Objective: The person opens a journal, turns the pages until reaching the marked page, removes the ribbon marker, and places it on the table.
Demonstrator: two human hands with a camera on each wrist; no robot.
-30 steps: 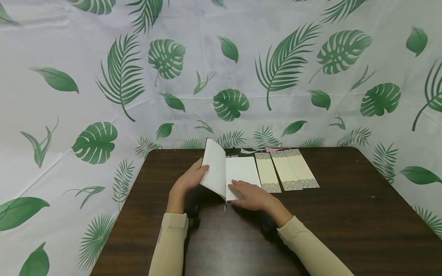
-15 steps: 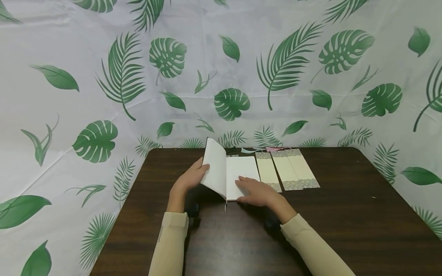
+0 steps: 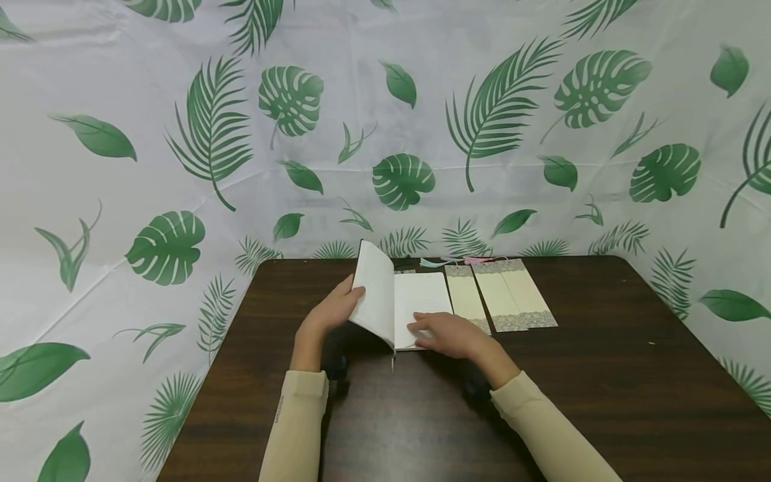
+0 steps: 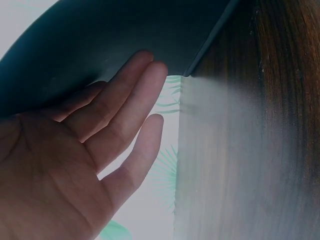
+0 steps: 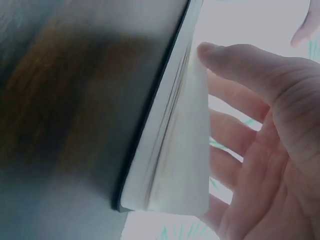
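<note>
A notebook [image 3: 421, 289] with white pages and a dark cover lies open on the dark wooden table. Its left part is raised at a slant, and my left hand [image 3: 331, 308] holds it by the outer edge, thumb on the page side. In the left wrist view, the fingers [image 4: 125, 105] lie against the dark cover [image 4: 145, 30]. My right hand [image 3: 450, 335] is at the lower right of the lined page. The right wrist view shows its thumb [image 5: 240, 60] at the edge of slightly lifted pages [image 5: 185, 160], the other fingers partly hidden behind them.
Right of the notebook lie several cream bookmarks [image 3: 512, 294] with patterned ends, one [image 3: 466, 294] partly behind the right hand. Blue [image 3: 435, 263] and pink tassels [image 3: 478, 260] lie near the table's back edge. A leaf-print cloth [image 3: 343, 187] hangs behind the table [image 3: 602, 375].
My right hand has slid a little to the right across the page, and its fingers are more bent at the page's lower edge. The left hand and the raised part stay put.
</note>
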